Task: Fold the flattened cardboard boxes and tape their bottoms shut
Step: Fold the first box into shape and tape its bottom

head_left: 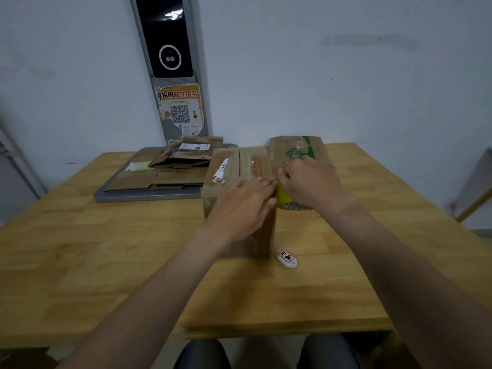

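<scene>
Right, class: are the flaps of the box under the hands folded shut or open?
Folded shut: on the box, both flaps lie flat, meeting at a seam under the left hand; the right hand grips the tape roll.

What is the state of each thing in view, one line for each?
Box: assembled, upper flaps closed.
Left hand: flat, pressing on the box.
Right hand: grips the tape roll.
Tape roll: held at the box's right edge.
Second box: assembled, behind the first.
Flat boxes: flattened, stacked on tray.

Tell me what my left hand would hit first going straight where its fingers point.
Probably the tape roll in the right hand; the left hand lies with its fingertips almost against it.
</scene>
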Action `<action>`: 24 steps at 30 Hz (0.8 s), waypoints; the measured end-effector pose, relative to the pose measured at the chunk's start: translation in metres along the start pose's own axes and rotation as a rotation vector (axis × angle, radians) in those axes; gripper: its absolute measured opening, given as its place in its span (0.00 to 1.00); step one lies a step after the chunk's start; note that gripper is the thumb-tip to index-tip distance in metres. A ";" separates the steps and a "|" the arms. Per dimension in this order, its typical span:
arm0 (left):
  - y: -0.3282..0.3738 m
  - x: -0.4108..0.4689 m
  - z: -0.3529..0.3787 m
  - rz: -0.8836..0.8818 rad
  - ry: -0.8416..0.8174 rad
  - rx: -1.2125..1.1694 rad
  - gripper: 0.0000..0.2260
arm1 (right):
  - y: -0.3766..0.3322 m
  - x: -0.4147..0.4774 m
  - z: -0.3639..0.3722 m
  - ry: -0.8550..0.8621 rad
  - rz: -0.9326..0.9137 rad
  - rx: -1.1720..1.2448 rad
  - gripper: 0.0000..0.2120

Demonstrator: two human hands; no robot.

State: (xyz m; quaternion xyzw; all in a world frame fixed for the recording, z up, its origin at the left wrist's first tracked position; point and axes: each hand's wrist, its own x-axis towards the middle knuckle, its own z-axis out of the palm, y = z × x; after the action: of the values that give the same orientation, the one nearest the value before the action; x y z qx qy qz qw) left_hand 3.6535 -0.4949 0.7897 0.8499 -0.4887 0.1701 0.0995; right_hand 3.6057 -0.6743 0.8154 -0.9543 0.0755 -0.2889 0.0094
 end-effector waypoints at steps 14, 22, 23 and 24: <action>-0.044 -0.033 -0.002 -0.135 -0.030 0.191 0.34 | -0.012 0.003 -0.001 -0.064 0.000 -0.085 0.21; -0.059 -0.044 0.025 -0.483 0.378 -0.501 0.23 | -0.014 0.001 0.001 -0.049 -0.030 0.020 0.24; -0.058 -0.045 0.030 -0.524 0.431 -0.605 0.23 | -0.014 0.000 0.002 -0.045 -0.029 0.036 0.24; -0.056 -0.047 0.035 -0.545 0.463 -0.708 0.26 | -0.013 -0.002 0.003 -0.038 -0.025 0.051 0.24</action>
State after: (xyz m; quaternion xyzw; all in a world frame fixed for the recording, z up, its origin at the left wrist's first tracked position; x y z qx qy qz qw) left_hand 3.6872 -0.4414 0.7392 0.8007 -0.2419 0.1456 0.5284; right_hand 3.6080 -0.6613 0.8128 -0.9601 0.0560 -0.2724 0.0314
